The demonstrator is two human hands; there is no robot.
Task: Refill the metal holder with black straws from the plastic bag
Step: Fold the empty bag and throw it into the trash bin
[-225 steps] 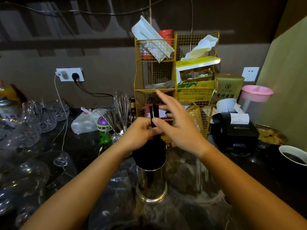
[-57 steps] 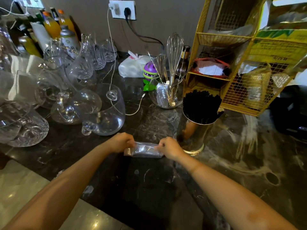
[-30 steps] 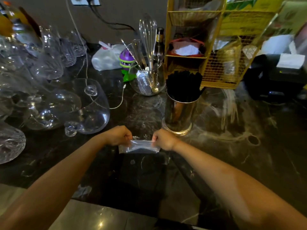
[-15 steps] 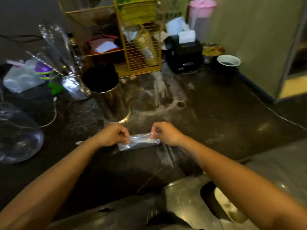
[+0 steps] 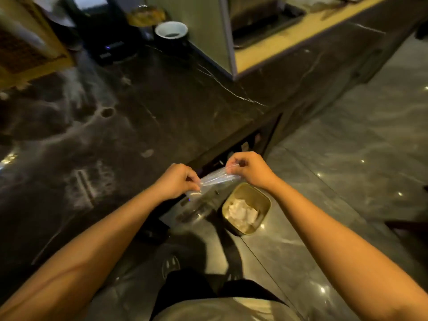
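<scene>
Beyond the worktop's (image 5: 143,117) near right corner, the left hand (image 5: 177,180) and right hand (image 5: 251,169) pinch opposite ends of a folded clear plastic bag (image 5: 216,178) above the floor (image 5: 347,158). Below it stands a gold bin (image 5: 246,210) holding crumpled paper. A white-rimmed bowl (image 5: 171,30) sits near the worktop's far edge.

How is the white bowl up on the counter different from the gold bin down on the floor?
The white bowl is round, while the gold bin is squarish with rounded corners. The bowl sits on the dark counter far from the hands; the bin stands on the floor, just below the plastic bag both hands hold. The bowl shows something dark inside; the bin holds crumpled white paper. Both are open on top.
</scene>
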